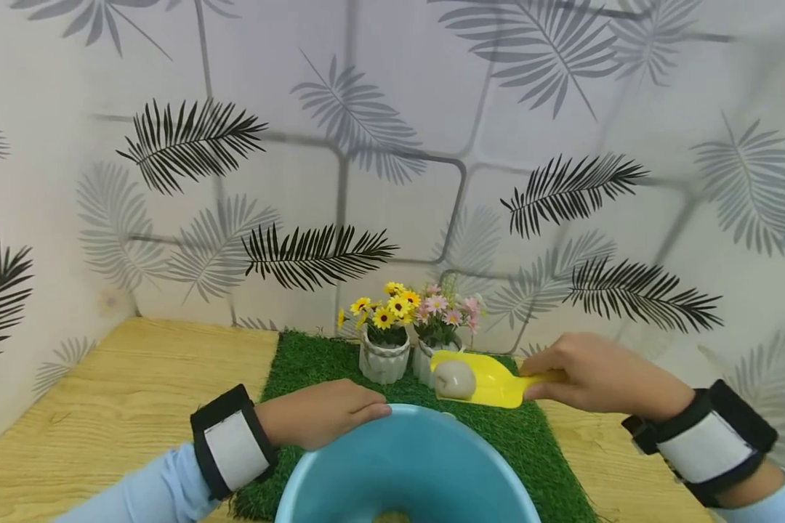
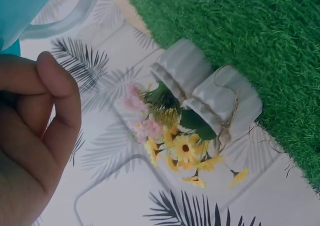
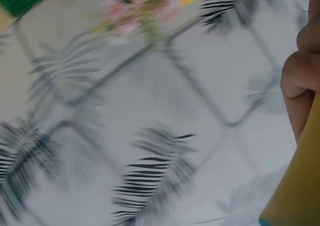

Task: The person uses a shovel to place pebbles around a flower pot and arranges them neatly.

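Note:
A yellow scoop [image 1: 493, 381] is gripped by its handle in my right hand [image 1: 589, 374], and a pale, rounded, stone-like lump [image 1: 454, 380] lies in it. The scoop is up near the bucket's far right side. In the right wrist view part of the yellow scoop [image 3: 297, 186] shows beside my curled fingers [image 3: 300, 80]. My left hand [image 1: 327, 414] holds the rim of a light blue bucket [image 1: 419, 450] at its far left. Something small and brownish [image 1: 391, 517] shows at the bucket's bottom, cut off by the frame.
Behind the bucket stand two white pots, one with yellow flowers [image 1: 392, 312] and one with pink flowers [image 1: 446, 316]. A green turf mat [image 1: 314, 363] lies beneath them on the wooden table [image 1: 137, 392]. The leaf-patterned wall [image 1: 399, 203] rises behind.

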The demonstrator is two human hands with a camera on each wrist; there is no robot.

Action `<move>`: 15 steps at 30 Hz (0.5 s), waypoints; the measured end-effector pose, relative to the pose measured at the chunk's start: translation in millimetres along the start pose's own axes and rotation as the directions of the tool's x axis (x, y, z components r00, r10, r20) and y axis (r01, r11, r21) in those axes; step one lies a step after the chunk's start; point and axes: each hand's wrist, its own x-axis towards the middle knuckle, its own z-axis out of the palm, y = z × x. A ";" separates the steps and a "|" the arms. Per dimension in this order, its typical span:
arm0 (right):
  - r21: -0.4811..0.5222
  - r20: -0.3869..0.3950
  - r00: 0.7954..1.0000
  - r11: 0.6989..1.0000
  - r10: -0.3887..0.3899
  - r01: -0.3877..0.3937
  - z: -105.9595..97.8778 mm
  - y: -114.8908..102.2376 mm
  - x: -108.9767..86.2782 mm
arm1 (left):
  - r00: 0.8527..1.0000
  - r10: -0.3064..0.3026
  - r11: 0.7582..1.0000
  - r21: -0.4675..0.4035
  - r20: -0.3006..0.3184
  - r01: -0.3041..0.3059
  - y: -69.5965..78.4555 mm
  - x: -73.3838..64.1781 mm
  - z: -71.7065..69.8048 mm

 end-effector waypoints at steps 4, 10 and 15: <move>-0.070 0.024 0.986 0.984 0.163 -0.161 25.7 30.3 -16.8 | 1.000 0.002 1.000 -0.002 -0.008 -0.002 1.9 -1.2 1.2; -0.180 0.067 0.932 0.923 0.357 -0.341 94.1 74.4 -36.9 | 1.000 0.009 1.000 0.023 -0.024 -0.008 2.7 0.1 3.1; -0.183 0.089 0.873 0.869 0.480 -0.459 141.9 97.6 -45.6 | 0.999 0.013 0.998 0.066 -0.029 -0.011 2.0 1.0 4.3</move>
